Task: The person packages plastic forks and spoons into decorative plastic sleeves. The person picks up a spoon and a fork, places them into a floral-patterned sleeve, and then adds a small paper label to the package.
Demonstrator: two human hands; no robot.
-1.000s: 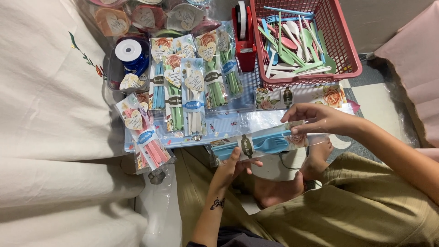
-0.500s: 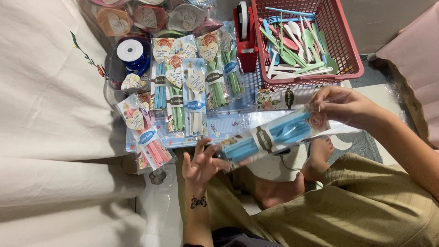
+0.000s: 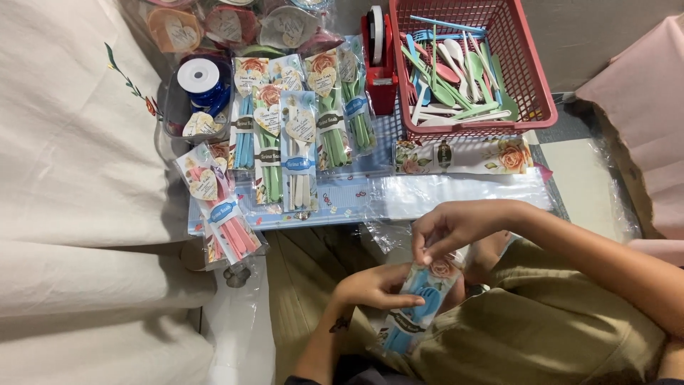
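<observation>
A: Hands?
B: Left hand [image 3: 374,289] cups the blue cutlery packet [image 3: 417,306] from its left; right hand [image 3: 452,228] pinches the packet's top edge.
A: Surroundings?
B: Finished packets [image 3: 299,142] beyond the left hand; red basket [image 3: 531,93] beyond the right hand.

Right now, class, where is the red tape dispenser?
In the head view, the red tape dispenser stands at top centre, just left of the red basket.
</observation>
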